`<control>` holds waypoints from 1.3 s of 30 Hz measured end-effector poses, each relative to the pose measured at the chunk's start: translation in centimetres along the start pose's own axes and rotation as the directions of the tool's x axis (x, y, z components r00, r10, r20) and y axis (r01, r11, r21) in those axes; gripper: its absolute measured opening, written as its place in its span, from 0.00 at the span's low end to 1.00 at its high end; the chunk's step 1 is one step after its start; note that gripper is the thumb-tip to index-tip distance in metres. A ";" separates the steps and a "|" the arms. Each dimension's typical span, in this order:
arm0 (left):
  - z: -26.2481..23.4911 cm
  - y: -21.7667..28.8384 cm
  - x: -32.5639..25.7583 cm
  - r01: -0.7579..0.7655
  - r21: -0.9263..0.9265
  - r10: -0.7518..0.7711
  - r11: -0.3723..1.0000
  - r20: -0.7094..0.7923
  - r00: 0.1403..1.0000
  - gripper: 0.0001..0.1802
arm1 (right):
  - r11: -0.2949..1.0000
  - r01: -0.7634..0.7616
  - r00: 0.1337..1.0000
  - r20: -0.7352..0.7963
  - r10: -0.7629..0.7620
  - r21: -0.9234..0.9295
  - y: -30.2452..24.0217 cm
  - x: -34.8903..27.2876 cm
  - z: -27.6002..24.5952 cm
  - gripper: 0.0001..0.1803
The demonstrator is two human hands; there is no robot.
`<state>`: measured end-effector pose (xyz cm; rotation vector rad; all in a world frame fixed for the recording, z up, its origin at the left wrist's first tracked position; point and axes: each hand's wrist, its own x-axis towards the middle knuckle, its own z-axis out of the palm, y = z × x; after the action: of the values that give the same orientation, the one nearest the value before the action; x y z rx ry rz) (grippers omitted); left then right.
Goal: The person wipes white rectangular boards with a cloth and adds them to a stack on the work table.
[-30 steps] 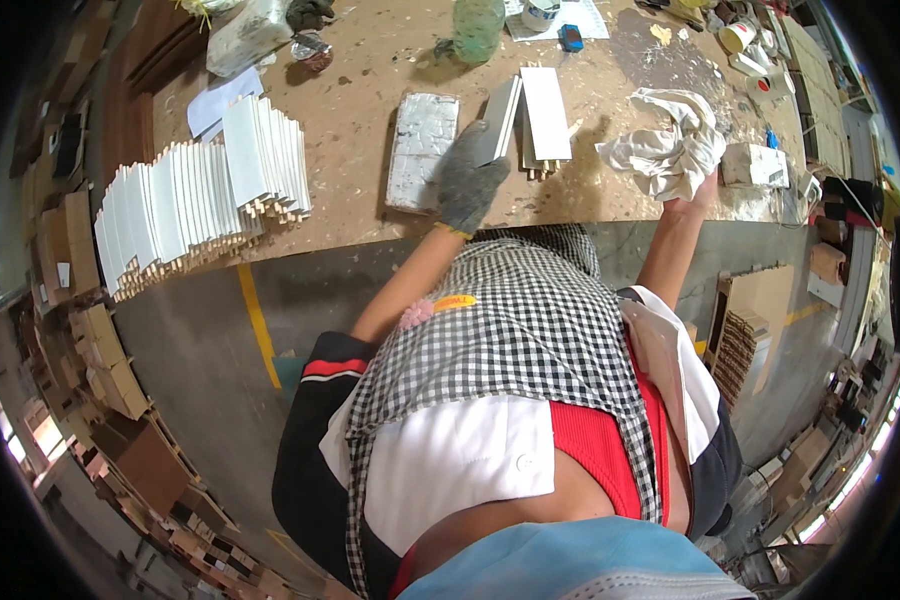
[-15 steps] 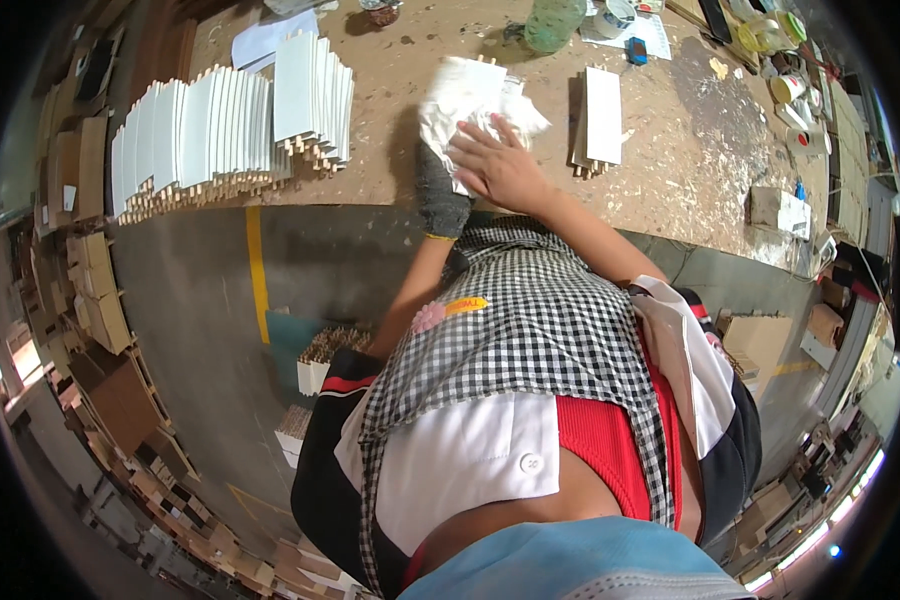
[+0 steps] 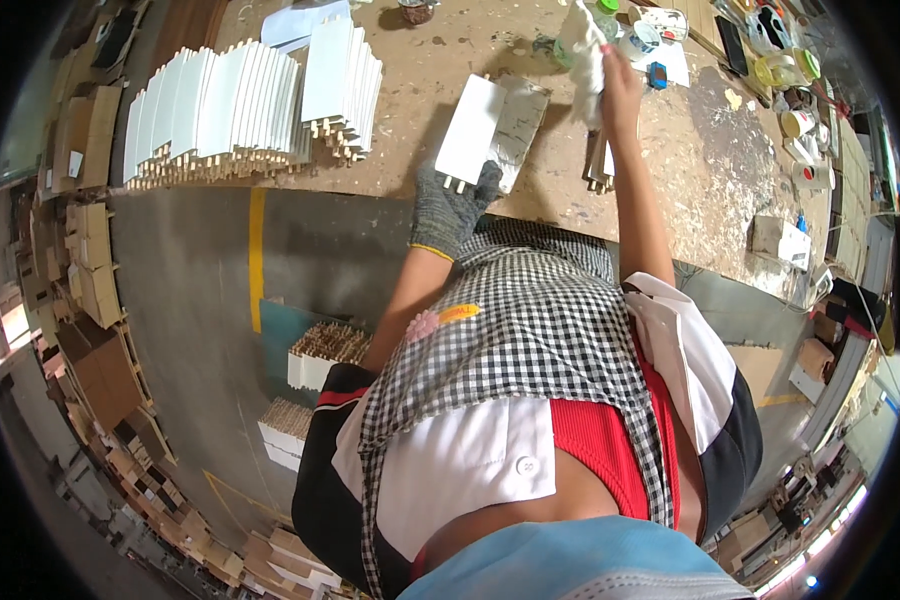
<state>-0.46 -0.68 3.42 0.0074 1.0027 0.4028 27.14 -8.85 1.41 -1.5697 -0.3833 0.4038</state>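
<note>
Wiping step on a white panel, rag lifted off.

I saw the gloved left hand (image 3: 448, 205) with its grip closed on the near end of the white panel (image 3: 470, 128), held tilted at the front edge of the worktop (image 3: 690, 180); the bare right hand (image 3: 615, 85) had its grip clamped on a white rag (image 3: 585, 50), raised well apart from the panel. I judged the next move needed rag on panel face. Panel looked flat, rectangular, clean white, with small pegs at its near end and a grey slab (image 3: 520, 120) just beside it.

R hand (image 3: 618, 85) lifted rag (image 3: 585, 50) off white panel (image 3: 470, 130).
</note>
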 end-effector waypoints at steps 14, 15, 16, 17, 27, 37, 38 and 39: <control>-1.5 -1.4 0.7 0.135 0.095 -0.139 0.986 0.037 0.990 0.25 | 0.520 0.301 0.929 0.369 0.030 -0.799 5.3 3.1 3.1 0.20; -1.2 -1.4 0.2 0.146 0.105 -0.143 0.984 -0.034 0.989 0.26 | 0.536 0.297 0.945 0.322 -0.048 -0.790 4.6 3.0 2.7 0.20; -1.4 -1.4 0.5 0.135 0.079 -0.139 0.988 0.034 0.990 0.26 | 0.553 0.292 0.955 0.269 -0.125 -0.780 3.9 2.7 2.2 0.21; -1.9 -1.4 1.0 0.095 0.085 -0.105 0.992 0.122 0.987 0.27 | 0.599 0.274 0.960 0.254 -0.120 -0.752 1.6 0.8 2.8 0.21; -3.6 -0.6 -1.5 -0.484 0.695 0.336 0.532 0.351 0.874 0.31 | 0.378 0.738 0.673 0.655 -0.344 -0.559 1.6 -7.4 6.5 0.19; -9.9 -0.8 6.7 -0.613 0.644 0.486 0.458 0.396 0.779 0.34 | 0.712 0.067 0.789 0.474 0.391 -0.699 -2.9 0.5 -4.9 0.25; -7.8 -0.8 5.6 -0.498 0.558 0.422 0.664 0.271 0.865 0.35 | 0.747 0.023 0.864 0.389 0.320 -0.665 -2.0 1.8 -7.0 0.24; -5.1 -0.6 4.0 -0.361 0.434 0.324 0.826 0.158 0.933 0.36 | 0.813 0.049 0.959 0.255 0.125 -0.581 0.7 4.3 -9.4 0.23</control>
<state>-2.56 -0.76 -2.73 0.6375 1.0001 0.4819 35.48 -15.08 0.94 -2.1316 -0.7533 0.5826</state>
